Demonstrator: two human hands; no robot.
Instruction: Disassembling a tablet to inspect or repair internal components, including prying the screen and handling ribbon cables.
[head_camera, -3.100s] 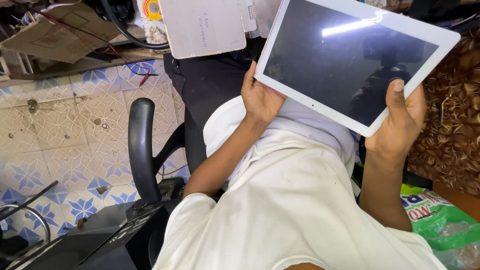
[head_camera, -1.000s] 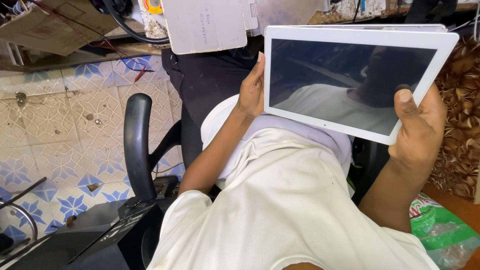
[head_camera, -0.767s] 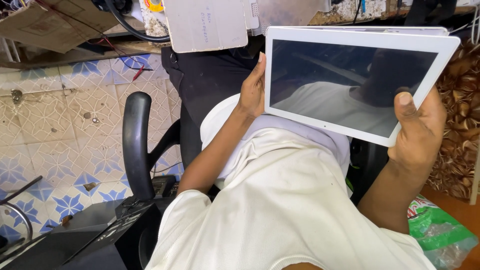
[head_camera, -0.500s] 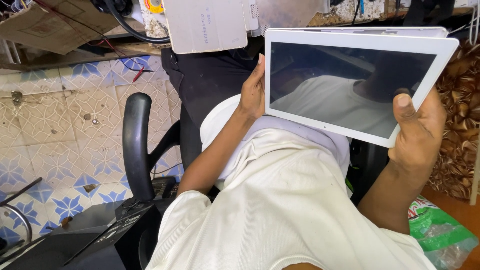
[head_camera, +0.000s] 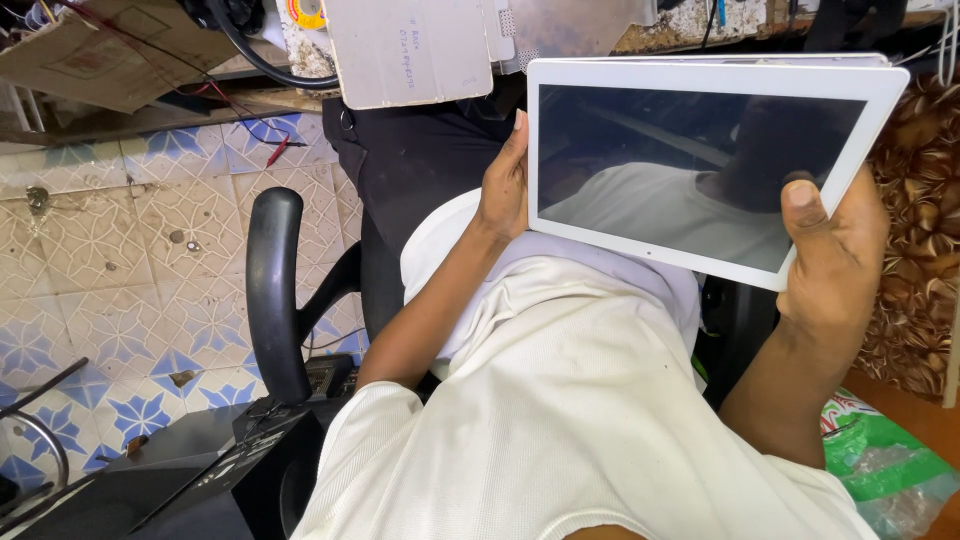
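I hold a white tablet (head_camera: 700, 160) with a dark, switched-off screen above my lap, screen toward me. My left hand (head_camera: 505, 185) grips its left edge, fingers behind the back. My right hand (head_camera: 830, 250) clasps the lower right corner with the thumb lying on the white bezel. The screen reflects my white shirt. My white shirt and arms fill the lower half of the view.
A black chair armrest (head_camera: 275, 290) stands to my left over a blue-and-cream tiled floor (head_camera: 120, 270). A beige flat panel (head_camera: 410, 50) and cardboard (head_camera: 110, 55) lie on a cluttered bench ahead. A green plastic bag (head_camera: 880, 465) is at lower right.
The tablet has swung from a tilted, diagonal hold to a nearly level one facing me. Both hands have kept their grip on its edges.
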